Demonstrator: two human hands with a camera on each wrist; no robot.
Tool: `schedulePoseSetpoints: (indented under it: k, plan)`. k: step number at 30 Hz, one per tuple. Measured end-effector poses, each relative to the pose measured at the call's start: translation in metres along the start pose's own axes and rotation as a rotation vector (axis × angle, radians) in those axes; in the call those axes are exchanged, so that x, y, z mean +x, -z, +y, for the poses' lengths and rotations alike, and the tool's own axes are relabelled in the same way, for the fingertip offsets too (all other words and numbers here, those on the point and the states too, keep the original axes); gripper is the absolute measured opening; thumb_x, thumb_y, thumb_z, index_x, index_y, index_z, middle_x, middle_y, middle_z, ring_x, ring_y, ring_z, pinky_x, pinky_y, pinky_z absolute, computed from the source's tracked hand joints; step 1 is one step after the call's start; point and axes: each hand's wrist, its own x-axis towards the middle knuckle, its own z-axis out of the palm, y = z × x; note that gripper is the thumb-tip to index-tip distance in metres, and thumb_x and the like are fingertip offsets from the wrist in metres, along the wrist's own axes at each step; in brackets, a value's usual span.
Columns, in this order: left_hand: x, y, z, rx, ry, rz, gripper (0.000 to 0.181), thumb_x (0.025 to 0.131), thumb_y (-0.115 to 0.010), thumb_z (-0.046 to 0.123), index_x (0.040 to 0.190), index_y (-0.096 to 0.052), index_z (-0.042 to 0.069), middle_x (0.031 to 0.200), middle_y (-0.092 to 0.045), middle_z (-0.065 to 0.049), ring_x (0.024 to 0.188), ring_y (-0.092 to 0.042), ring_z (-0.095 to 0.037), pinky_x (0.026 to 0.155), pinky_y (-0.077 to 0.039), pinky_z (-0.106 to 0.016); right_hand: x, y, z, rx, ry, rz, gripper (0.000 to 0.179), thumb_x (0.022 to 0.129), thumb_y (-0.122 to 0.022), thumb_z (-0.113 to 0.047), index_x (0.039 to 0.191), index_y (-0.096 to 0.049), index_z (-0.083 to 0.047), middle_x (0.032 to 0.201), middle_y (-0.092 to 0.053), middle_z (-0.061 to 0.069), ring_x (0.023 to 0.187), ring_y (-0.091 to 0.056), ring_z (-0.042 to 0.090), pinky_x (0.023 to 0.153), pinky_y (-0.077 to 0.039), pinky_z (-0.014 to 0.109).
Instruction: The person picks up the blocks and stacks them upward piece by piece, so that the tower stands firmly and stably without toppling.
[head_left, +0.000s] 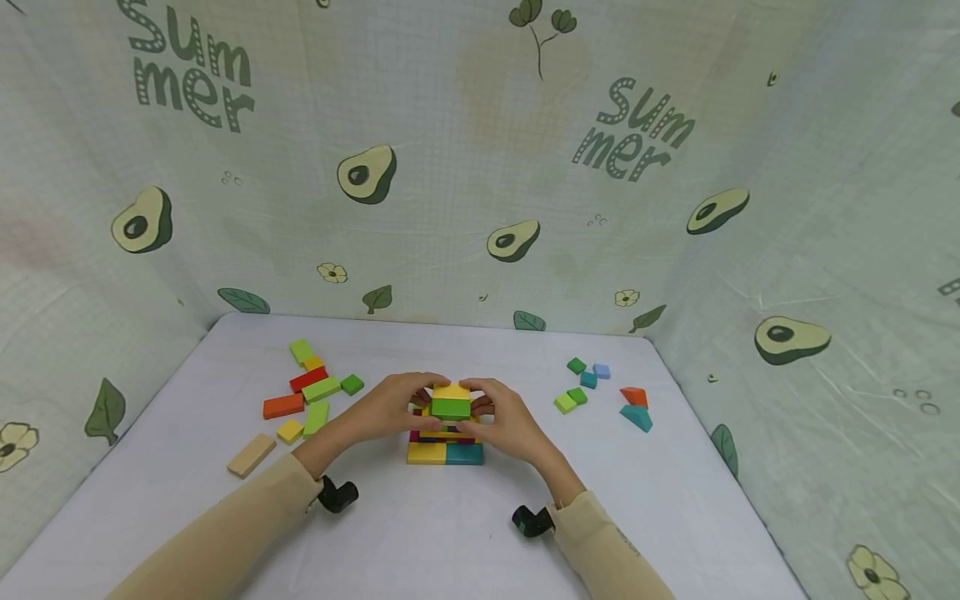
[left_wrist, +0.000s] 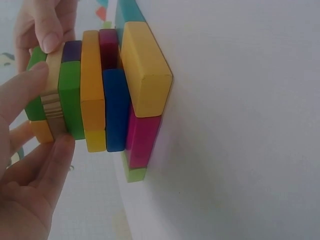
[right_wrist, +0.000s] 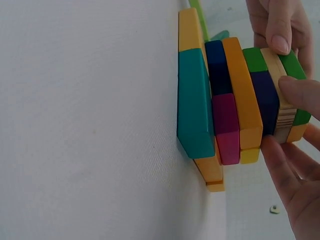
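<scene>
A stepped tower of colored wooden blocks stands mid-table, with a yellow block (head_left: 426, 453) and a teal block (head_left: 465, 454) at its front base. From the left side my left hand (head_left: 396, 406) grips the top layers, thumb in front and fingers round the back. My right hand (head_left: 512, 419) holds the same layers from the right. Between the hands are a green block (head_left: 451, 409) and a yellow-orange block (head_left: 452, 391) on top. Beneath them lies a plain wood block (left_wrist: 52, 102), both thumbs close to its front edge. Blue, orange and magenta blocks (right_wrist: 226, 125) form lower layers.
Left of the tower lie loose green, yellow and red blocks (head_left: 308, 379), an orange-red block (head_left: 283, 407) and a plain wood block (head_left: 252, 455). To the right are small green and blue blocks (head_left: 588, 380), plus red and teal angled pieces (head_left: 637, 418). Printed cloth hangs behind the table.
</scene>
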Motion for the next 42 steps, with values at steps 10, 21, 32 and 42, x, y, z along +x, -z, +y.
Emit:
schedulePoseSetpoints:
  k: [10, 21, 32, 42]
  plan:
    - [-0.001, 0.000, -0.003, 0.018, -0.015, -0.008, 0.070, 0.092, -0.086, 0.037, 0.152, -0.056, 0.017, 0.142, -0.066, -0.002, 0.113, -0.068, -0.018, 0.096, -0.061, -0.042, -0.001, -0.001, 0.001, 0.003, -0.015, 0.001, 0.067, 0.093, -0.085, -0.018, 0.152, -0.054, -0.014, 0.147, -0.058, 0.008, 0.112, -0.069, 0.016, 0.100, -0.060, 0.035]
    - [-0.023, 0.049, -0.042, 0.080, 0.082, 0.059, 0.068, 0.093, -0.085, 0.023, 0.154, -0.055, 0.017, 0.152, -0.059, -0.013, 0.129, -0.061, -0.039, 0.104, -0.055, -0.058, 0.000, -0.002, -0.001, -0.003, -0.034, 0.000, 0.067, 0.093, -0.085, -0.019, 0.152, -0.054, -0.014, 0.146, -0.058, 0.007, 0.112, -0.069, 0.017, 0.101, -0.059, 0.034]
    - [-0.054, 0.075, -0.103, 0.175, 0.215, 0.049, 0.052, 0.096, -0.080, 0.015, 0.145, -0.063, 0.007, 0.150, -0.058, -0.024, 0.133, -0.057, -0.047, 0.111, -0.047, -0.065, -0.002, -0.003, 0.000, -0.009, -0.037, 0.005, 0.066, 0.093, -0.085, -0.021, 0.152, -0.055, -0.016, 0.149, -0.058, 0.006, 0.112, -0.069, 0.017, 0.100, -0.059, 0.036]
    - [-0.074, 0.094, -0.129, 0.350, 0.157, 0.084, 0.041, 0.094, -0.081, 0.015, 0.132, -0.071, 0.003, 0.133, -0.068, -0.021, 0.123, -0.062, -0.044, 0.105, -0.050, -0.064, 0.000, 0.000, -0.001, -0.022, -0.021, 0.006, 0.065, 0.094, -0.085, -0.020, 0.151, -0.055, -0.016, 0.146, -0.058, 0.007, 0.111, -0.069, 0.017, 0.099, -0.060, 0.032]
